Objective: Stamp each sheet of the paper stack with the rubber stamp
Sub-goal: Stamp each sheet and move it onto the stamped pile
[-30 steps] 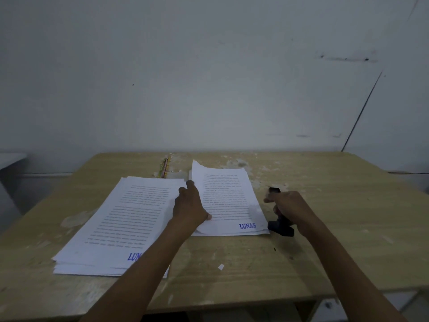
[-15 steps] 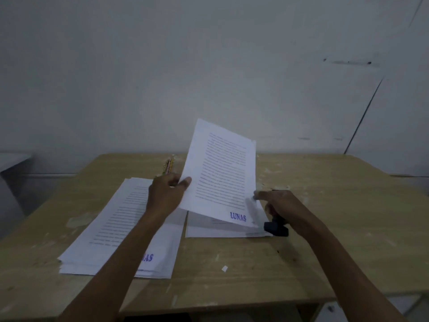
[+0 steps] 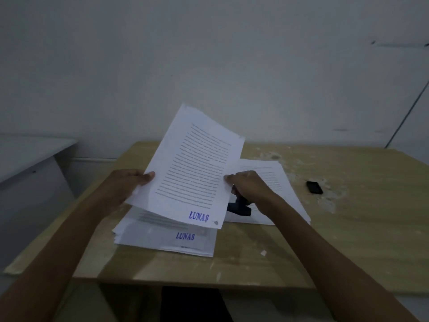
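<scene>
Bare grey wall [image 3: 209,54] stands behind a scuffed wooden desk [image 3: 348,228]. Left hand [image 3: 125,187] pinches the left edge of a stamped sheet [image 3: 195,173], held tilted in the air, long axis running away from me. Right hand [image 3: 248,187] touches its right edge with fingertips while the curled fingers grip the stamp [image 3: 239,208], which hangs just over the right pile [image 3: 285,189]. Stamped pile [image 3: 167,238] lies directly under the sheet, on the left, so the left hand is nearer for laying it down. Small black object [image 3: 314,187] sits far right. No containers are in view.
</scene>
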